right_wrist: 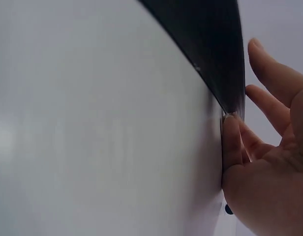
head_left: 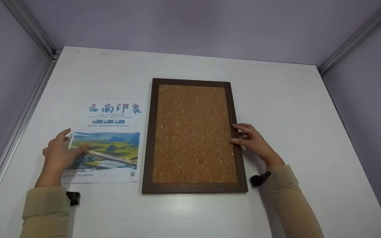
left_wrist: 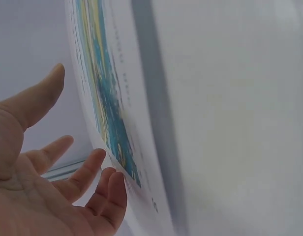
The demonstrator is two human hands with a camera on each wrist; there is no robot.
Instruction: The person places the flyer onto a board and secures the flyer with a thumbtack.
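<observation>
A cork board [head_left: 193, 132] in a dark brown wooden frame [head_left: 240, 158] lies flat in the middle of the white table [head_left: 293, 109]. To its left lies a printed poster [head_left: 112, 138] with blue lettering and a landscape photo. My left hand [head_left: 65, 145] rests on the poster's left edge with its fingers spread; in the left wrist view the fingertips [left_wrist: 100, 160] touch the edge of the poster [left_wrist: 109, 113]. My right hand [head_left: 243, 134] touches the frame's right side with its fingers nearly straight. The right wrist view shows the right hand [right_wrist: 259, 147] against the frame [right_wrist: 210, 44].
Lilac walls with metal corner rails [head_left: 28, 29] close the table in on the left, back and right. Bare table top [left_wrist: 230, 123] lies around the board and poster. Both arms wear beige sleeves [head_left: 286, 195] with dark wrist straps.
</observation>
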